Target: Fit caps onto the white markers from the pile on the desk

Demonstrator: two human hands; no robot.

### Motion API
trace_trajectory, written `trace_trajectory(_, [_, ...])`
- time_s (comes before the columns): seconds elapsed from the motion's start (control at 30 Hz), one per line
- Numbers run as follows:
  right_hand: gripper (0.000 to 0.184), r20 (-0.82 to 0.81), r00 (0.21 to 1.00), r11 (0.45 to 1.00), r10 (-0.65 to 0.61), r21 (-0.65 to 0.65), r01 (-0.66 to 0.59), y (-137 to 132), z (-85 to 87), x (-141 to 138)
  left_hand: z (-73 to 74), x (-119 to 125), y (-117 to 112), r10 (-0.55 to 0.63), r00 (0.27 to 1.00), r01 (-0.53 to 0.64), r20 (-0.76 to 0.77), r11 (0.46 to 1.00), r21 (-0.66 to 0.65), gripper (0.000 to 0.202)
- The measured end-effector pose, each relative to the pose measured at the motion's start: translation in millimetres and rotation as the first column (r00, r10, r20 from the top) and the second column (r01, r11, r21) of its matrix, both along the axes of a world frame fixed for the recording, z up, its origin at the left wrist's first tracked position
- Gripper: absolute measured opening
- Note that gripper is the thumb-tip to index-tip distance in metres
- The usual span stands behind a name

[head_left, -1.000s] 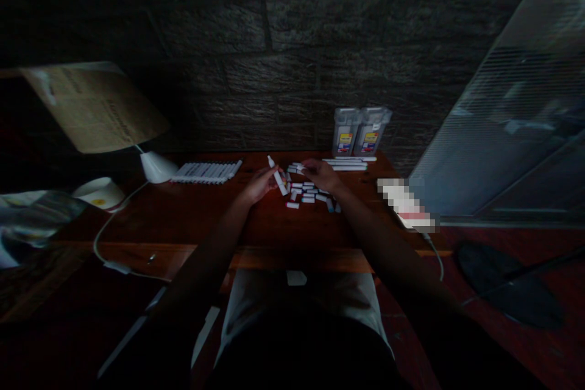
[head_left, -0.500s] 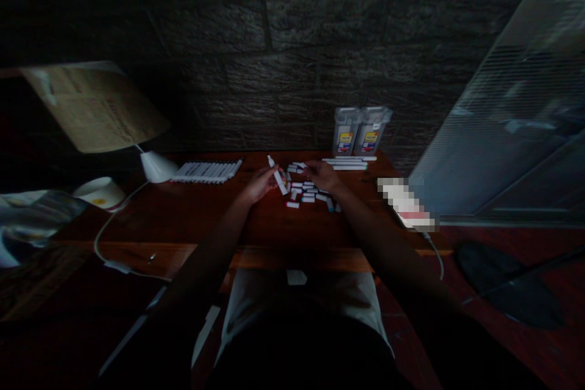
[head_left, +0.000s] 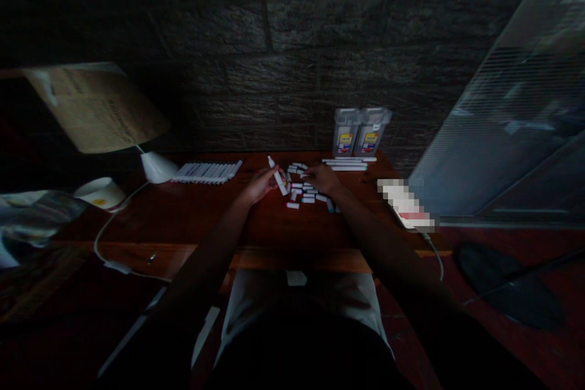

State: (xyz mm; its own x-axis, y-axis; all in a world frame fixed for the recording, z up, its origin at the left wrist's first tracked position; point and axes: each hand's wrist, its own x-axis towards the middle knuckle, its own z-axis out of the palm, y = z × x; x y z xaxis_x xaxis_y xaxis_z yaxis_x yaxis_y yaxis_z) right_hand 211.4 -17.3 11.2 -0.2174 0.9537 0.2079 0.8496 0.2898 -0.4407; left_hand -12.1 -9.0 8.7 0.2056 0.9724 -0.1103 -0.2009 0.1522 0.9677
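Observation:
My left hand (head_left: 259,184) is closed round a white marker (head_left: 276,175) and holds it tilted over the dark wooden desk (head_left: 205,213). My right hand (head_left: 322,178) rests on a scatter of several small white marker caps (head_left: 307,193), its fingers curled down among them; whether they grip one is hidden in the dim light. A row of several white markers (head_left: 206,172) lies side by side at the left. A few more markers (head_left: 348,163) lie behind my right hand.
Two clear plastic marker cases (head_left: 360,131) stand against the stone wall. A white lamp base (head_left: 158,167) with a tan shade (head_left: 94,106) and a cable sit at the left, beside a white dish (head_left: 98,193). A blurred-out object (head_left: 406,202) lies at the right edge.
My right hand has slid slightly nearer and lower onto the pile of caps. My left hand and its marker have stayed in place.

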Motion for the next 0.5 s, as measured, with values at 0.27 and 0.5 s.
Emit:
trace_trajectory(0.27, [0.029, -0.025, 1.000, 0.998, 0.004, 0.069, -0.003, 3, -1.1, 0, -2.2, -1, 1, -0.014, 1.000, 0.014, 0.002, 1.000, 0.010, 0.026])
trace_trajectory(0.5, [0.040, 0.124, 0.992, 0.992, 0.036, 0.118, -0.050, 20, -8.9, 3, -5.8, -2, 4, -0.021, 1.000, 0.021, -0.006, 0.999, 0.041, 0.030])
